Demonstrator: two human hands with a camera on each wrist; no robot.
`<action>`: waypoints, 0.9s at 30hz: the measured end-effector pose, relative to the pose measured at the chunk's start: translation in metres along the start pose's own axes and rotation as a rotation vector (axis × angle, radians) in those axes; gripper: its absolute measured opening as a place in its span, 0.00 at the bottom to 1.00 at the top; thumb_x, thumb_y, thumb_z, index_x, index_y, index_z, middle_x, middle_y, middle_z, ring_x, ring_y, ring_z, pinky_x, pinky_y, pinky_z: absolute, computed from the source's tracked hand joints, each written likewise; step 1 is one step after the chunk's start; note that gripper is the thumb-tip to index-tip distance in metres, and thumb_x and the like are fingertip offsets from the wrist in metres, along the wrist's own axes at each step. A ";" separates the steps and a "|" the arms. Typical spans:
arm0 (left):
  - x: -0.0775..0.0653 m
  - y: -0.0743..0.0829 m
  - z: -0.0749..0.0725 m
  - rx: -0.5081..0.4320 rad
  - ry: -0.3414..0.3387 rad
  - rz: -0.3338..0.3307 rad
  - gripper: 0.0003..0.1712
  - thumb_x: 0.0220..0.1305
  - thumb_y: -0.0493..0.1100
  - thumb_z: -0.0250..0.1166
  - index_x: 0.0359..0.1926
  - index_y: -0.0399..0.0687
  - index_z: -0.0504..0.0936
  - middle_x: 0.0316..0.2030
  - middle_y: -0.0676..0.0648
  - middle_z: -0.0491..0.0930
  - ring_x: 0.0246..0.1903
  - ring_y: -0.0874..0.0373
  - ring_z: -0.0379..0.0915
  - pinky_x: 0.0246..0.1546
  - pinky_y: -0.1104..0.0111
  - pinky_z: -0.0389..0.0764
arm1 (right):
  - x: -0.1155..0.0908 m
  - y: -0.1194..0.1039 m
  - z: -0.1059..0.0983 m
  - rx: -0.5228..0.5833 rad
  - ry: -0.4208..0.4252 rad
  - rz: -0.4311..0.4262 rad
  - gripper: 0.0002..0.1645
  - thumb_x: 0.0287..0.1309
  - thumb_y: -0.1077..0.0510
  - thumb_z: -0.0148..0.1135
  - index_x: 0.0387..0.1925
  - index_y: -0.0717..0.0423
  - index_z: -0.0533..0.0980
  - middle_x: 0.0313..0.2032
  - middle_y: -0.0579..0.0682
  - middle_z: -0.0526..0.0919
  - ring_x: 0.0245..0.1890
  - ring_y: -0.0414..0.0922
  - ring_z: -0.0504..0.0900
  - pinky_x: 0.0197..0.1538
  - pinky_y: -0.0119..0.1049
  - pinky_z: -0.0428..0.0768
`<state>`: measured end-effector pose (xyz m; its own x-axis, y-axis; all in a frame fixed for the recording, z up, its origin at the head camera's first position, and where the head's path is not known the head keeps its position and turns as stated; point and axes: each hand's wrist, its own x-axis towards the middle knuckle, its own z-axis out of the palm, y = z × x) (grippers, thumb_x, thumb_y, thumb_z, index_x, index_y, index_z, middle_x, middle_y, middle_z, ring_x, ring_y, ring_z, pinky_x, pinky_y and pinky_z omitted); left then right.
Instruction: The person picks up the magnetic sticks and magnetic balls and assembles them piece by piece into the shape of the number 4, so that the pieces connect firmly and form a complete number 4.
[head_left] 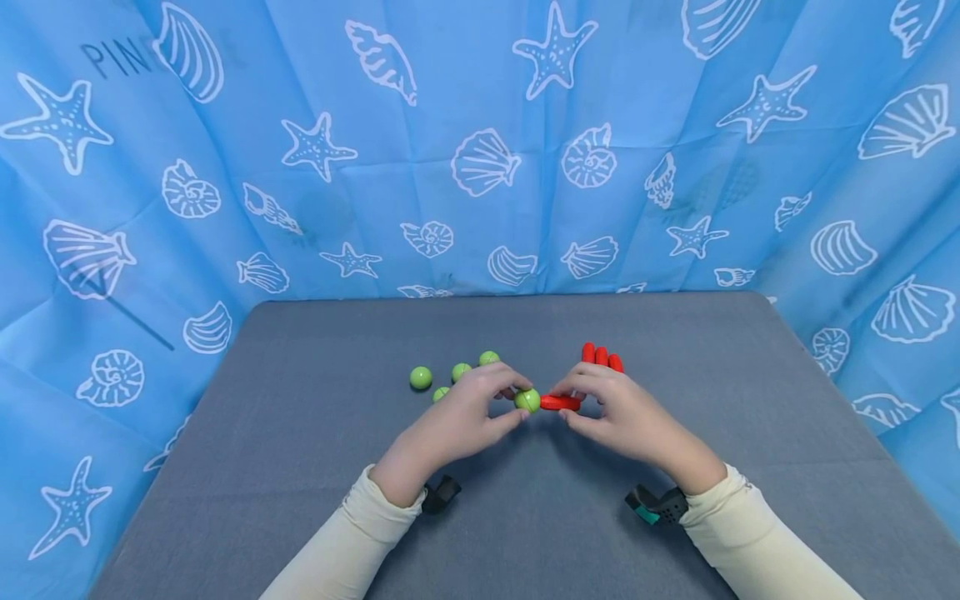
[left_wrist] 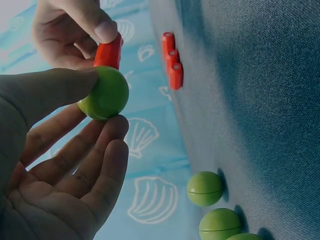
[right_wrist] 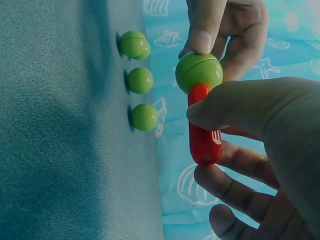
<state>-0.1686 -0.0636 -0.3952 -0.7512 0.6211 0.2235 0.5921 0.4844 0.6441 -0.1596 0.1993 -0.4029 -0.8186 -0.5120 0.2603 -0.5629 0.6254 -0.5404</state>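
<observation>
My left hand (head_left: 471,410) pinches a green ball (left_wrist: 107,94) between thumb and fingers. With thumb and fingertips, my right hand (head_left: 626,414) grips a red rod (right_wrist: 204,135) with rounded ends and a small white mark. The rod's end meets the ball in both wrist views; whether they are joined, I cannot tell. Both pieces are held in front of me near the middle of the table. Several more green balls (head_left: 421,378) lie beyond and left of my left hand. Three red rods (head_left: 602,356) lie side by side behind my right hand, partly hidden by it in the head view.
A grey cloth covers the table (head_left: 495,533). Behind and around it hangs a blue curtain (head_left: 435,100) with white shells and starfish. Dark straps with devices (head_left: 660,505) sit at both wrists, below the cream sleeves.
</observation>
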 end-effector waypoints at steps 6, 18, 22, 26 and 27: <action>-0.001 0.001 0.000 0.000 0.002 -0.002 0.18 0.68 0.38 0.74 0.57 0.46 0.85 0.51 0.51 0.85 0.50 0.59 0.82 0.56 0.63 0.86 | 0.000 0.000 0.001 -0.009 0.015 -0.014 0.16 0.58 0.64 0.78 0.46 0.43 0.87 0.42 0.35 0.84 0.41 0.34 0.80 0.43 0.42 0.85; -0.001 0.000 0.001 -0.018 -0.008 -0.005 0.17 0.68 0.38 0.75 0.56 0.46 0.85 0.51 0.51 0.85 0.50 0.59 0.82 0.56 0.63 0.86 | -0.001 0.001 0.004 -0.008 0.000 -0.016 0.16 0.59 0.65 0.77 0.46 0.43 0.87 0.41 0.35 0.83 0.41 0.34 0.80 0.45 0.43 0.86; -0.002 -0.002 0.002 -0.019 -0.014 -0.007 0.19 0.67 0.41 0.76 0.57 0.46 0.85 0.51 0.51 0.85 0.50 0.59 0.82 0.57 0.60 0.86 | 0.000 0.000 0.005 -0.006 -0.007 -0.012 0.16 0.60 0.64 0.76 0.46 0.43 0.87 0.41 0.36 0.83 0.40 0.34 0.80 0.45 0.43 0.86; -0.002 -0.003 0.004 -0.010 -0.021 -0.018 0.21 0.66 0.43 0.77 0.58 0.47 0.85 0.52 0.51 0.84 0.51 0.59 0.81 0.57 0.59 0.87 | -0.001 -0.001 0.006 -0.001 -0.013 -0.004 0.15 0.60 0.63 0.77 0.46 0.43 0.87 0.41 0.36 0.83 0.40 0.35 0.80 0.44 0.42 0.86; -0.002 -0.003 0.004 -0.008 -0.023 -0.022 0.22 0.66 0.43 0.77 0.58 0.46 0.85 0.52 0.51 0.84 0.50 0.59 0.81 0.57 0.59 0.87 | -0.001 -0.001 0.006 0.001 -0.015 -0.003 0.16 0.60 0.63 0.77 0.46 0.43 0.87 0.41 0.35 0.83 0.40 0.35 0.80 0.44 0.42 0.86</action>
<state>-0.1680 -0.0639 -0.4004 -0.7573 0.6241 0.1924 0.5729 0.4934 0.6545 -0.1574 0.1958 -0.4069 -0.8151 -0.5226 0.2499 -0.5652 0.6233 -0.5404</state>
